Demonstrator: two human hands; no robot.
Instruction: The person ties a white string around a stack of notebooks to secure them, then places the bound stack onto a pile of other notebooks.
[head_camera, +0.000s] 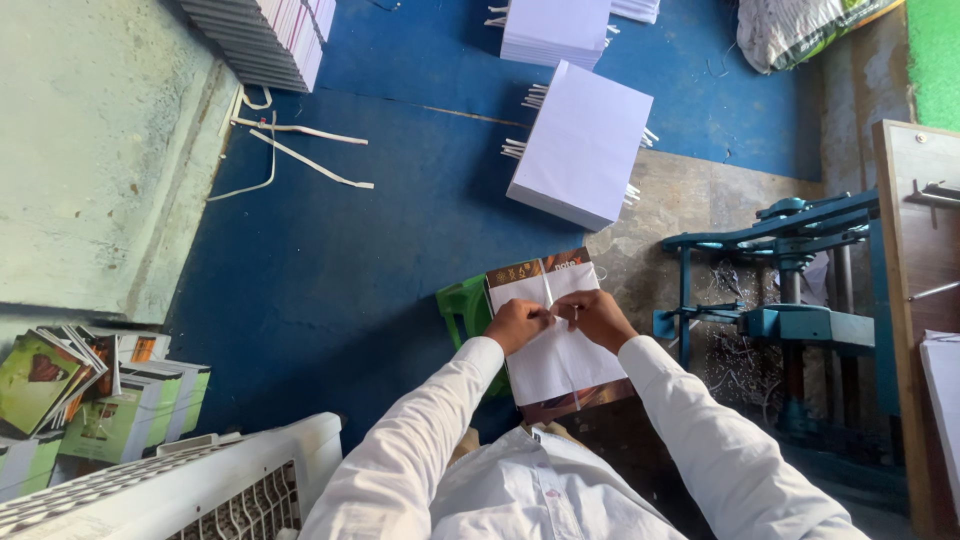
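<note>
An open booklet of white pages with a brown printed cover lies in front of me on a green stool. Both hands meet at its centre fold. My left hand pinches the fold from the left, fingers closed on the paper. From the right, my right hand presses at the same fold, and a thin light strip or pin shows between its fingers. White long sleeves cover both arms.
Stacks of white paper with tabs sticking out sit on the blue floor mat. A blue metal machine stands at right. Printed green covers are piled at left, by a white crate. Loose paper strips lie near a wall.
</note>
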